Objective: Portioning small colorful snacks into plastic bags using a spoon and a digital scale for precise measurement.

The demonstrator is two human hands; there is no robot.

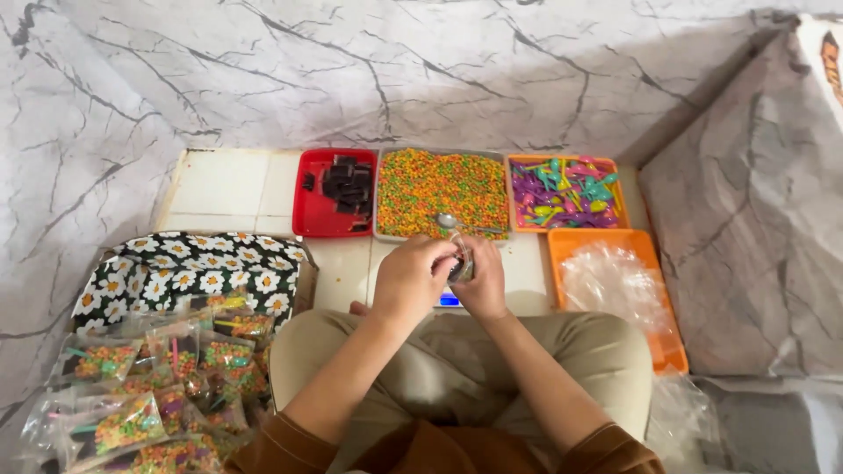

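Note:
My left hand (413, 276) and my right hand (481, 279) meet in front of me over my knees, both closed on a small clear plastic bag (462, 265) held between them. Its contents are hard to make out. Just beyond my hands lies a tray of small orange, green and yellow candies (439, 180) with a metal spoon (450, 221) resting in it near the front edge. A blue object (448, 299) peeks out under my hands.
A red tray with dark brown blocks (338, 189) sits left of the candy tray. Right of it an orange tray holds colourful plastic spoons (564, 191). An orange tray of clear bags (615, 281) lies at right. A flower-patterned box (189, 272) with several filled packets (167, 386) is at left.

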